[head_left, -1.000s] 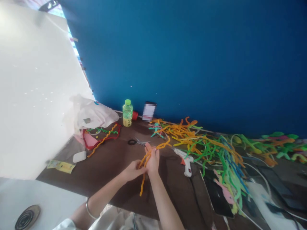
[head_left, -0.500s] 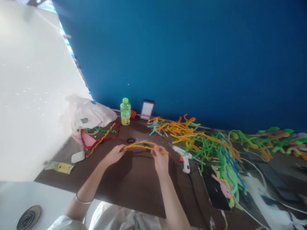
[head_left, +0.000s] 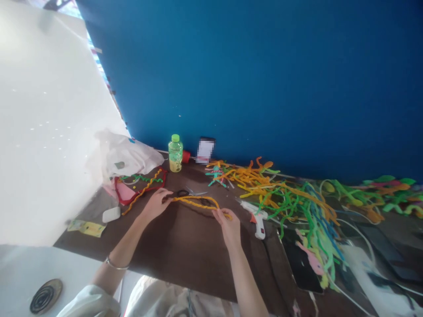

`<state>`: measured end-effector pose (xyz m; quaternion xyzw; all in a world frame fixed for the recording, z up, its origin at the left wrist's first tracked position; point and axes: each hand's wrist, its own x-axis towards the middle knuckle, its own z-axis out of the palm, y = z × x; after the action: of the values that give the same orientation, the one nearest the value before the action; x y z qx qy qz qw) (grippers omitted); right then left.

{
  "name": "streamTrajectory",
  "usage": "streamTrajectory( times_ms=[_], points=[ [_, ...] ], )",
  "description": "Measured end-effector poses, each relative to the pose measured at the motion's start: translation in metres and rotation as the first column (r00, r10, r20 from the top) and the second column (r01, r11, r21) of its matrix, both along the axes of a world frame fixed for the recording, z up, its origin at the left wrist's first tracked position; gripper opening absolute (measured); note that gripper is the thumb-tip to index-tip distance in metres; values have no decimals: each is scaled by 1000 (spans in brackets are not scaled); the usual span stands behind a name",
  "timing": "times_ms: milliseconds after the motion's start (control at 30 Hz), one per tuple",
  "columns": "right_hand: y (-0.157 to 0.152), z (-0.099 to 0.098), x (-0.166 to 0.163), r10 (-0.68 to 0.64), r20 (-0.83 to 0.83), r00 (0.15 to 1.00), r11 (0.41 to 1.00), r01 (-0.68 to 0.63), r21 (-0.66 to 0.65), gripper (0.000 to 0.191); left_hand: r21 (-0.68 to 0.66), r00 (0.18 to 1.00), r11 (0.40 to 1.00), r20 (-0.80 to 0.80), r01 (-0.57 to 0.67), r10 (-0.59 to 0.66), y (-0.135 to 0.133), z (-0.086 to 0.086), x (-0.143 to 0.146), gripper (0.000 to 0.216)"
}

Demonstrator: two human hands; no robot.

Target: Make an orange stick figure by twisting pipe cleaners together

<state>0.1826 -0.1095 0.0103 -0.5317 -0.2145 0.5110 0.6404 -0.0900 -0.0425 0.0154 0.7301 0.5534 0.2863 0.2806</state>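
Orange pipe cleaner (head_left: 195, 200): I am holding this twisted strand across the middle of the table, stretched between my hands in a low arc, apparently to keep it taut and clear of the surface.

Left hand (head_left: 155, 205): I am pinching one end narrowly in my fingers, just beside the black-handled scissors (head_left: 185, 193), which are lying within easy reach.

Right hand (head_left: 228, 227): I am gripping the other end between my fingertips, near the white hot-glue gun (head_left: 259, 226).

Head view: I am looking down at a dark brown table (head_left: 185, 268), working in the open stretch in front of me, with a heap of orange, green and blue pipe cleaners (head_left: 284, 193) lying to my right, and a small pipe-cleaner figure (head_left: 216, 176) and green-capped plastic bottle (head_left: 175, 154) standing farther ahead.
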Motion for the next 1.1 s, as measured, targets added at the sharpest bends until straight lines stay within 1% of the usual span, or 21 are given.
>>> streamTrajectory(
  times_ms=[100,167,233,300,367,500,633,733,833,900,933,1000,1100],
  points=[
    [-1,0,3,12,67,998,1000,-12,10,30,101,991,994,-128,46,-33,1,-6,5,30],
    [-1,1,6,45,133,990,999,-42,-19,32,128,982,990,-185,61,-37,2,-10,7,28],
    [-1,2,10,75,225,971,996,-60,-71,34,113,982,990,-181,82,-60,2,-13,7,24],
    [-2,3,15,89,304,948,992,-59,-107,35,91,989,992,-131,87,-74,3,-15,5,21],
    [-2,4,18,85,332,940,992,-49,-114,35,72,996,995,-72,64,-59,3,-16,3,21],
    [-5,2,23,123,271,955,990,-99,-103,34,45,1000,999,-26,19,-18,3,-16,2,19],
    [-10,-3,29,163,182,970,986,-153,-65,36,43,998,999,-65,19,-16,3,-12,5,12],
    [-13,-6,34,101,194,976,995,-98,-25,37,84,996,996,-89,30,-22,2,-5,7,9],
    [-16,-4,38,-54,230,972,998,45,42,33,133,999,991,-43,22,-17,3,3,8,10],
    [-17,0,39,-148,189,971,988,135,78,32,147,1000,989,11,7,-9,3,9,8,11],
    [-17,2,39,-175,157,972,983,164,85,33,141,999,990,41,0,-6,3,12,8,11],
    [-17,6,42,-182,91,979,981,174,83,33,91,994,996,113,-19,8,4,18,7,12],
    [-19,8,48,-112,13,994,990,111,83,31,-49,972,998,229,-43,54,6,25,6,18]
  ],
)
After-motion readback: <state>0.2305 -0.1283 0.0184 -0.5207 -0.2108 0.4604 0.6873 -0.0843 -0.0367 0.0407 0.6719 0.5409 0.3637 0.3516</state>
